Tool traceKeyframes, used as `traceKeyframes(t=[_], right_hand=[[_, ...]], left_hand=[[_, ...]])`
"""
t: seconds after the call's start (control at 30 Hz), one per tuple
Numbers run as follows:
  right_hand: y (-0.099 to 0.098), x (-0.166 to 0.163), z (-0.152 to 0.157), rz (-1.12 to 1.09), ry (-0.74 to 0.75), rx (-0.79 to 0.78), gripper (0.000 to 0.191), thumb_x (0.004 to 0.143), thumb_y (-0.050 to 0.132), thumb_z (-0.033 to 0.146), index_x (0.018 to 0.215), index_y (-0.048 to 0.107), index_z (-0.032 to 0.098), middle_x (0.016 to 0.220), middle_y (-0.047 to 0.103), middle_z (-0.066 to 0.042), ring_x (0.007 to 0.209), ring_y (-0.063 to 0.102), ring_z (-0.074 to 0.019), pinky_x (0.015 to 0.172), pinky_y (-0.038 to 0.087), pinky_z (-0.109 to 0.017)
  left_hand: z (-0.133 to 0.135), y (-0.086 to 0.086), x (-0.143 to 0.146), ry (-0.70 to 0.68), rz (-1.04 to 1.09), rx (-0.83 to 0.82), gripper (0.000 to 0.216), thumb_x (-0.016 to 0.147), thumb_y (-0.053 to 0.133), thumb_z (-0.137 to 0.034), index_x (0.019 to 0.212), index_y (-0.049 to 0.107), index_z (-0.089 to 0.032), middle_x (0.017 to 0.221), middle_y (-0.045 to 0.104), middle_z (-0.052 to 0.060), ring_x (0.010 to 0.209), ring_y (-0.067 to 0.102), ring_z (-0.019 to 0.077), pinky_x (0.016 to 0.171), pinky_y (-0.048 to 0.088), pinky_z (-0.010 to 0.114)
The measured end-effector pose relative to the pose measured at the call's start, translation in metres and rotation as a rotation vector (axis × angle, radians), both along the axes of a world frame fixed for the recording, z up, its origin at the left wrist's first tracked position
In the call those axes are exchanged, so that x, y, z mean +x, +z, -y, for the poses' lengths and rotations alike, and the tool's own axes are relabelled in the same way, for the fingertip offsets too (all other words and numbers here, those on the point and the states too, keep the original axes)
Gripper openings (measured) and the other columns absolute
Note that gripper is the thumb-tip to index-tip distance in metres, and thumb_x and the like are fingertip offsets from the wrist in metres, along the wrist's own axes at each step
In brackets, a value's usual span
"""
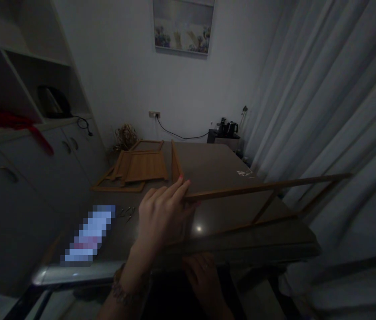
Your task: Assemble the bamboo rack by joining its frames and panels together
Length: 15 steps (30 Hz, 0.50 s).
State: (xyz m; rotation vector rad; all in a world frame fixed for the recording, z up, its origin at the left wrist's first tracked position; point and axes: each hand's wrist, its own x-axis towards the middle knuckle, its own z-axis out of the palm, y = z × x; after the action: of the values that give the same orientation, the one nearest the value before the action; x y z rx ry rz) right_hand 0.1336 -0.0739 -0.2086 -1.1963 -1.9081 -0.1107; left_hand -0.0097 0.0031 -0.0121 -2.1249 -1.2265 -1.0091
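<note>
My left hand [161, 209] is closed around the near end of a long wooden frame [234, 193], which stands on edge along the front of the table. Close to its fingertips, a narrow upright wooden panel [175, 164] runs away toward the back and appears to meet the frame's end. Lower down, by the table's front edge, my right hand [204, 271] has its fingers bent inward. It is dim there, and whatever those fingers hold, if anything, is hidden.
Slatted wooden panels [146, 166] lie stacked at the table's left. Small dark metal pieces [128, 213] and a blurred-out bright phone-like object [89, 235] are nearer me. White scraps [244, 173] lie at right. A curtain [294, 111] hangs along the right side; cabinets [34, 178] stand left.
</note>
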Motion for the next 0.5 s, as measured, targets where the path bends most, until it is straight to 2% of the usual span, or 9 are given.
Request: traceKeyframes(t=[0.2, 0.37, 0.5], right_hand=[[0.0, -0.002, 0.0, 0.02, -0.004, 0.013, 0.031, 0.102, 0.034, 0.032, 0.097, 0.064, 0.024, 0.078, 0.07, -0.002, 0.073, 0.064, -0.0198, 0.074, 0.047, -0.034], [-0.006, -0.006, 0.001, -0.042, -0.025, -0.066, 0.024, 0.1, 0.041, 0.029, 0.098, 0.064, 0.025, 0.085, 0.072, -0.004, 0.078, 0.068, -0.0213, 0.075, 0.051, -0.036], [-0.014, -0.012, 0.002, -0.186, -0.057, -0.137, 0.024, 0.099, 0.042, 0.029, 0.112, 0.063, 0.025, 0.094, 0.074, -0.005, 0.085, 0.069, -0.022, 0.076, 0.054, -0.035]], left_hand=[[0.0, 0.0, 0.0, 0.003, 0.002, -0.013, 0.046, 0.082, 0.062, -0.05, 0.119, 0.062, -0.022, 0.12, 0.068, 0.003, 0.081, 0.069, 0.0216, 0.067, 0.047, 0.038], [0.001, 0.001, 0.001, 0.005, 0.002, -0.039, 0.046, 0.082, 0.063, -0.049, 0.119, 0.063, -0.023, 0.12, 0.068, 0.004, 0.082, 0.069, 0.0226, 0.066, 0.047, 0.039], [0.002, 0.003, 0.001, -0.005, 0.013, -0.034, 0.046, 0.081, 0.064, -0.049, 0.119, 0.063, -0.023, 0.119, 0.068, 0.006, 0.082, 0.07, 0.023, 0.066, 0.047, 0.039]])
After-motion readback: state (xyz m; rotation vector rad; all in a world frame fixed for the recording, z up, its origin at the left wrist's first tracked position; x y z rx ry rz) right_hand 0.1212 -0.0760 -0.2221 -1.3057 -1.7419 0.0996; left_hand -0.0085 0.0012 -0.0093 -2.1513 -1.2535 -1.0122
